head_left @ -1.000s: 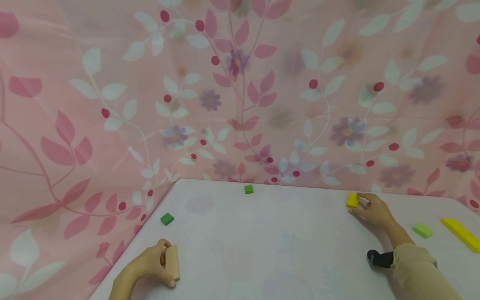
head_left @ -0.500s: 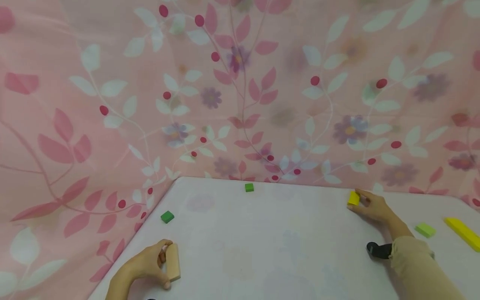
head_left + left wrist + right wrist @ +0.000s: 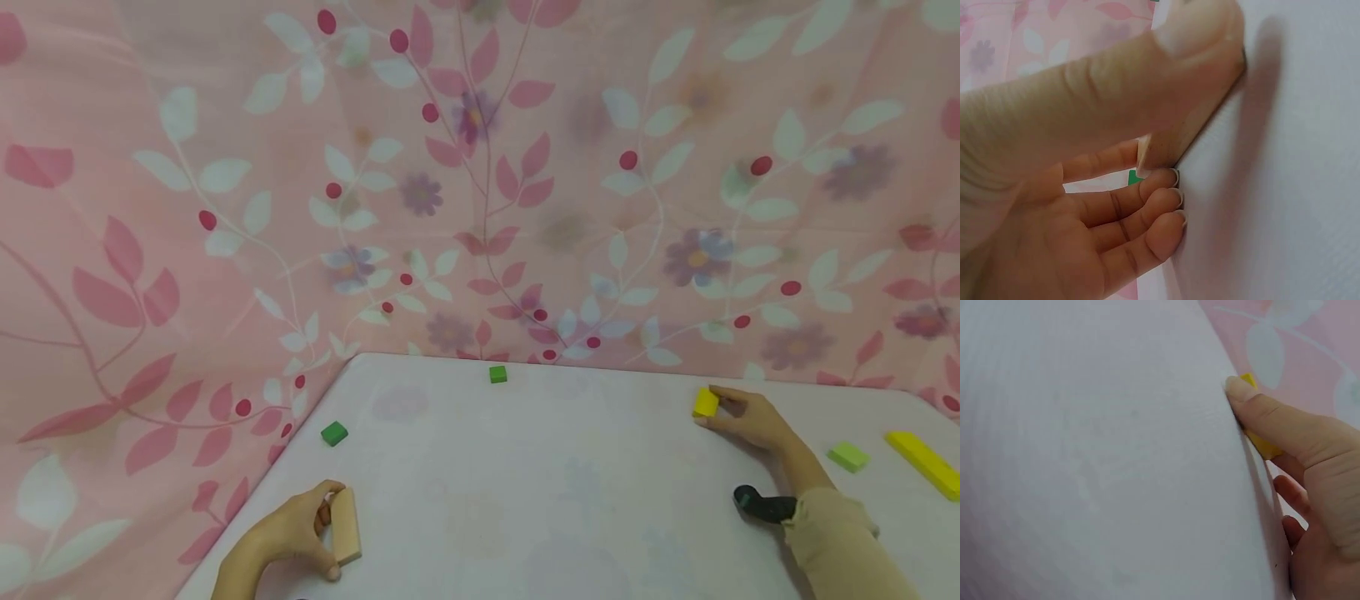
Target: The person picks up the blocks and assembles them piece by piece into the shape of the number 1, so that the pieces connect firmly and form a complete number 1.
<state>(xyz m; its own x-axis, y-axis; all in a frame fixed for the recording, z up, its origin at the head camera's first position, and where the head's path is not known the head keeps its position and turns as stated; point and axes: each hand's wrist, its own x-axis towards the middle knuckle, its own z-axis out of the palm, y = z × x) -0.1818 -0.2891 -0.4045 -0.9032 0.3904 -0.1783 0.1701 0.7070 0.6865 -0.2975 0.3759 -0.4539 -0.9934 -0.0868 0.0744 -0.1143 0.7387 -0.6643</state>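
On the left of the white table, my left hand [image 3: 296,527] grips a pale wooden block [image 3: 347,527] by its ends, thumb at the near end and index finger at the far end. In the left wrist view the thumb covers much of this wooden block [image 3: 1175,140], and the other fingertips rest at the table surface. Toward the back right, my right hand [image 3: 752,419] pinches a small yellow block [image 3: 705,402] between thumb and index finger. The right wrist view shows the yellow block [image 3: 1264,447] partly behind the thumb, close to the table's surface.
A dark green block [image 3: 334,433] lies near the left edge, a brighter green block [image 3: 498,374] at the back edge. Right of my right forearm are a light green block [image 3: 848,456] and a long yellow block [image 3: 924,465]. Floral cloth [image 3: 480,183] hangs behind the table [image 3: 510,483].
The head view tilts slightly. My right hand shifts a little nearer with the yellow block. My left thumb slides slightly left at the wooden block's near end.
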